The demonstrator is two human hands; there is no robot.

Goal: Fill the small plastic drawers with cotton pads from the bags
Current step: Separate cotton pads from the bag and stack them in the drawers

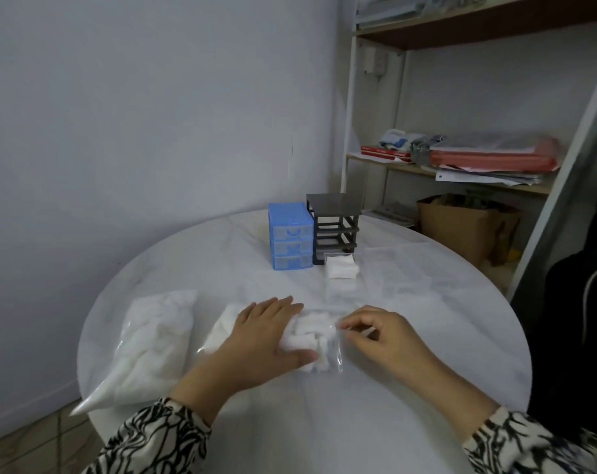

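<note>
A clear bag of white cotton pads (316, 340) lies on the round white table (358, 422) in front of me. My left hand (263, 340) rests flat on its left part, fingers straight. My right hand (379, 333) pinches the bag's open right end. A larger bag of cotton (153, 340) lies at the table's left edge. Farther back stand a blue drawer unit (290, 241) with three shut drawers and a dark grey frame (334, 227) with its drawers out. One clear drawer full of pads (341, 266) sits in front of the grey frame.
Clear empty drawers or bags (393, 268), hard to make out, lie on the table to the right of the grey frame. A shelf unit (461, 165) with papers and a brown paper bag (461, 227) stands beyond the table. A dark chair (577, 302) is at the right.
</note>
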